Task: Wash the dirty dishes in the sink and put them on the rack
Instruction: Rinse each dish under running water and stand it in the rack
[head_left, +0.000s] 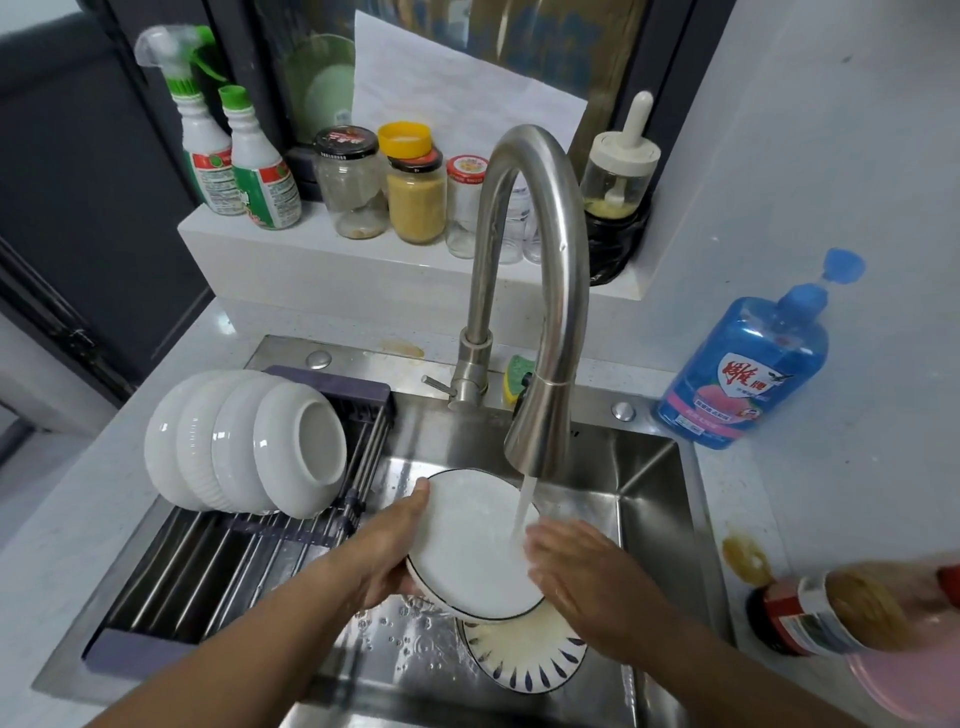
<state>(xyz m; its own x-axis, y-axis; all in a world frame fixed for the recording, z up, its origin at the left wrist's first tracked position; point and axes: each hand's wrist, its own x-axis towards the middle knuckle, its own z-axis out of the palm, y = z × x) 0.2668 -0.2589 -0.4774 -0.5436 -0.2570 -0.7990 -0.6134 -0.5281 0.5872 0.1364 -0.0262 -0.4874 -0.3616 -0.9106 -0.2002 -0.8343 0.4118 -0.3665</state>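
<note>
My left hand (387, 551) grips the left rim of a white plate with a dark edge (470, 545), held tilted over the steel sink (649, 499). Water runs from the faucet (537, 312) onto the plate. My right hand (576, 577) lies with straight fingers on the plate's right side, under the stream. Below it a second plate with a blue leaf pattern (524, 660) rests in the sink, holding cloudy water. Several white bowls (244, 447) stand on edge on the roll-up rack (208, 561) over the sink's left part.
A blue dish-soap bottle (753, 358) stands right of the sink. A yellow-green sponge (517, 376) sits behind the faucet. Jars (415, 197) and spray bottles (234, 156) line the back ledge. A sauce bottle (831, 608) lies at the right counter edge.
</note>
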